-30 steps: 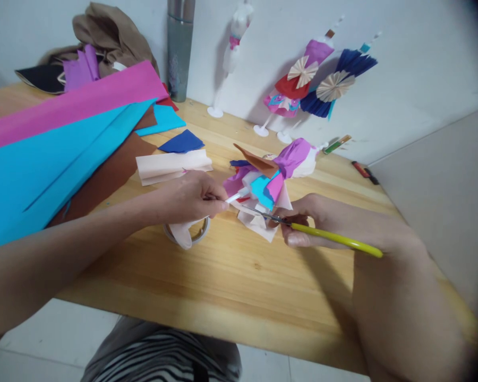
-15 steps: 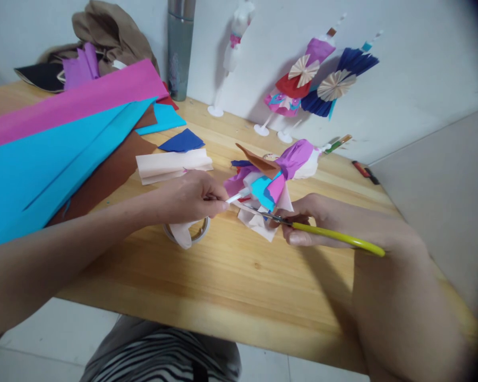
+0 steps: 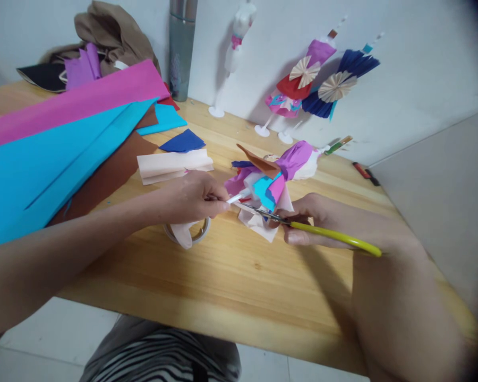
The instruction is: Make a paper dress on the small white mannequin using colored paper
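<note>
The left hand [image 3: 195, 196] pinches a thin, straight white rod [image 3: 235, 198] between thumb and forefinger, its end hidden in the grip; whether paper is caught there too cannot be told. Just beyond that hand, the rod runs into a small white dress-form figure [image 3: 297, 159] tilted low over the wooden tabletop [image 3: 231, 276], wrapped in crumpled purple, turquoise, brown and pale pink crepe-like paper. The right hand [image 3: 322, 209] is curled around metal scissors with a smooth, glossy yellow handle [image 3: 334, 237], their blades pointing at the left fingertips; the second handle is covered by the hand, and whether the blade tips are apart is too small to tell. Below the left hand, a pale pink paper strip [image 3: 181, 233] droops over a round tape roll [image 3: 207, 229], partly hiding it. Left of that hand lie large matte magenta [image 3: 103, 101] and turquoise sheets [image 3: 63, 164], cut off by the picture's edge. Beyond the hands, a grey cylindrical bottle [image 3: 181, 58] carries a faint, unreadable pattern, its top cropped; two dressed figures with pleated cream rosettes [image 3: 336, 86] stand by the wall.
</note>
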`<state>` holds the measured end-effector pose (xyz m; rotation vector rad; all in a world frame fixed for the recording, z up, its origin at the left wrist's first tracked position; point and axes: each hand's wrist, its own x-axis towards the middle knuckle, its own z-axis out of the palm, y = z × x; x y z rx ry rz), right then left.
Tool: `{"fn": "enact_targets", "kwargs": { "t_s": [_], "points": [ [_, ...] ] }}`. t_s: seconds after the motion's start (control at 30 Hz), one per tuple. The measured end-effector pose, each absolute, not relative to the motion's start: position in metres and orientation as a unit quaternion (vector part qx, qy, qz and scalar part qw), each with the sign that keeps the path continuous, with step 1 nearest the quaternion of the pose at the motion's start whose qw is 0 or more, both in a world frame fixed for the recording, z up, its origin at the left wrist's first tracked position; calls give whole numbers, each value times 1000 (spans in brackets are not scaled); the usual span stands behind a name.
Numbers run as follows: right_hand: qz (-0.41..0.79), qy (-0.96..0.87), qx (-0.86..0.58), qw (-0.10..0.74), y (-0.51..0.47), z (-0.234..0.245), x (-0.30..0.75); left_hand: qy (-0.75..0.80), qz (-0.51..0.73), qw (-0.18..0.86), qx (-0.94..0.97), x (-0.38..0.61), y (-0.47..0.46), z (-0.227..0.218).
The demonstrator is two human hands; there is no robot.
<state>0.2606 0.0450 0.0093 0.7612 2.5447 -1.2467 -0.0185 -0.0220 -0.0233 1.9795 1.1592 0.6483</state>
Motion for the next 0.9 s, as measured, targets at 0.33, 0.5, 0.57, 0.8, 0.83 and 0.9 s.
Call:
{"fn": "enact_targets", "kwargs": {
  "t_s": [0.33, 0.5, 0.57, 0.8, 0.83, 0.9],
  "points": [
    [-456, 849, 253, 87, 43, 7, 255, 452, 251, 365, 774, -18, -21, -24],
    [-465, 834, 276, 109, 40, 11, 254, 460, 241, 367, 771, -19, -22, -23],
    [-471, 828, 284, 110, 39, 13, 254, 459, 243, 366, 772, -19, -22, -24],
    [-481, 813, 302, 132, 40, 13, 257, 456, 255, 365, 770, -18, -22, -24],
    [-480, 814, 300, 132, 40, 13, 257, 458, 256, 364, 769, -18, -22, -24],
    [-477, 815, 301, 132, 40, 13, 258, 462, 254, 366, 767, -18, -22, -24]
  ]
}}
